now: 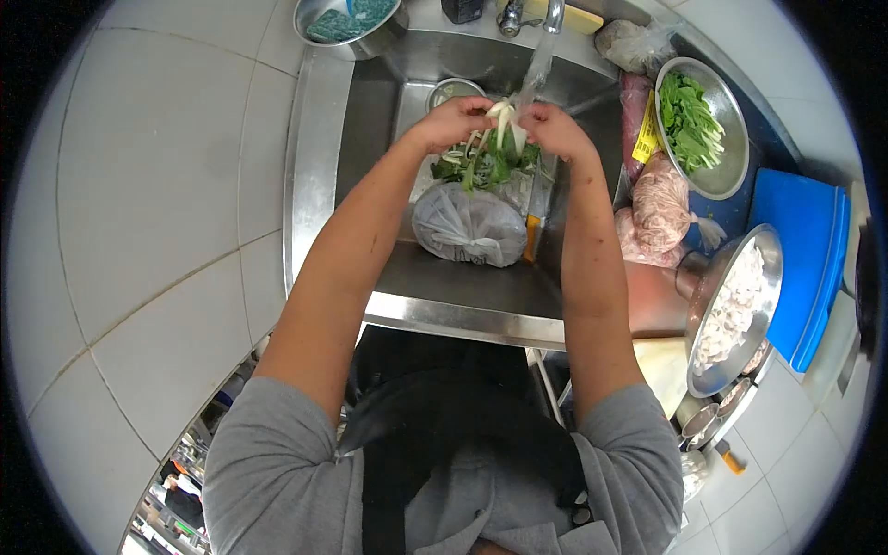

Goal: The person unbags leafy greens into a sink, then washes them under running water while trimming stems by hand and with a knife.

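Observation:
Over the steel sink [375, 153], my left hand [451, 124] and my right hand [558, 132] close on leafy greens [495, 166] from either side. Their white stems point up toward the tap and the dark leaves hang down. Water [536, 69] runs from the tap [554, 17] close to my right hand and the stems. Below the leaves sits a knotted plastic bag [470, 225], its contents unclear. Behind my left hand is a small round metal bowl [456, 90], partly hidden. My fingertips are partly covered by the stems.
On the right are a steel bowl of cut greens [692, 120], bagged meat [660, 205], a tilted bowl of white pieces [735, 310] and a blue lidded box [797, 250]. A metal pot [375, 37] stands at the sink's back left corner.

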A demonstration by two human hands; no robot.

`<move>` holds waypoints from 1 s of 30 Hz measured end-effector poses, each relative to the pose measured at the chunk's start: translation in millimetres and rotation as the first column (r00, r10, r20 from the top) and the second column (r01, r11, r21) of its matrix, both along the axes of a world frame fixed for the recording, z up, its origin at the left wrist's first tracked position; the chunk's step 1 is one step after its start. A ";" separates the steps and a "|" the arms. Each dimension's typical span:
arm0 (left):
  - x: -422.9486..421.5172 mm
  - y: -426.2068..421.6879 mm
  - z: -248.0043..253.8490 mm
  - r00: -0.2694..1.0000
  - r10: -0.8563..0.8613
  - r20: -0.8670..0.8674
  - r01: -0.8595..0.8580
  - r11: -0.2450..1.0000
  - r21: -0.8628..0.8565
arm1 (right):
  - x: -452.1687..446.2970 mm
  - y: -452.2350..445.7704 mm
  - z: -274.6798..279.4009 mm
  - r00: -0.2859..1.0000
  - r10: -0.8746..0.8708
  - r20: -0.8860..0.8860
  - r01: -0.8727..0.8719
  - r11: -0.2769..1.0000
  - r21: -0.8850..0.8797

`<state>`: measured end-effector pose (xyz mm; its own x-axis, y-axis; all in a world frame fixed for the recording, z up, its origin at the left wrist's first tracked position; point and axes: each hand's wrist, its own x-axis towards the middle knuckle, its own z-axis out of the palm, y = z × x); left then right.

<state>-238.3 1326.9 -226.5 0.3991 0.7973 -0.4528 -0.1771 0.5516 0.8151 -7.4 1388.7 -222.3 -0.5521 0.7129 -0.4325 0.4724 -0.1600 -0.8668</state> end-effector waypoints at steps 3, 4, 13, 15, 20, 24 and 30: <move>14.5 -2.5 10.0 0.973 -0.050 -0.223 0.105 0.965 0.242 | 5.8 -0.2 9.5 0.998 -0.031 0.058 0.029 0.999 0.031; 22.8 -5.5 7.4 0.974 -0.052 -0.220 0.107 0.965 0.242 | 5.5 -0.1 13.6 0.998 -0.033 0.061 0.031 0.999 0.031; 26.1 -17.1 -6.2 0.776 0.121 -0.619 0.182 0.897 0.404 | -24.5 -24.1 6.0 0.959 -0.283 0.024 0.284 0.959 -0.018; 17.3 -20.0 -6.4 0.760 0.166 -0.629 0.177 0.877 0.446 | -34.3 -28.9 1.1 0.790 -0.500 -0.354 0.449 0.866 -0.222; 5.3 -23.2 -12.8 0.733 0.268 -0.626 0.177 0.813 0.555 | -45.2 -24.8 -20.2 0.763 -0.517 -0.388 0.391 0.847 -0.360; -2.7 -22.3 -10.8 0.688 0.199 -0.698 0.174 0.889 0.425 | -48.9 -26.2 -26.8 0.734 -0.463 -0.496 0.296 0.876 -0.380; -36.4 -38.6 -20.3 0.663 0.327 -0.674 -0.056 0.919 0.390 | -70.8 -75.6 -167.7 0.991 -0.114 -0.068 0.122 0.985 0.125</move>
<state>-274.7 1288.3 -246.8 -0.1184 0.9631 -0.2418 0.4606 0.2690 0.8459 -78.3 1313.0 -390.1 -0.4834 0.8220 -0.3013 0.4027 -0.0968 -0.9102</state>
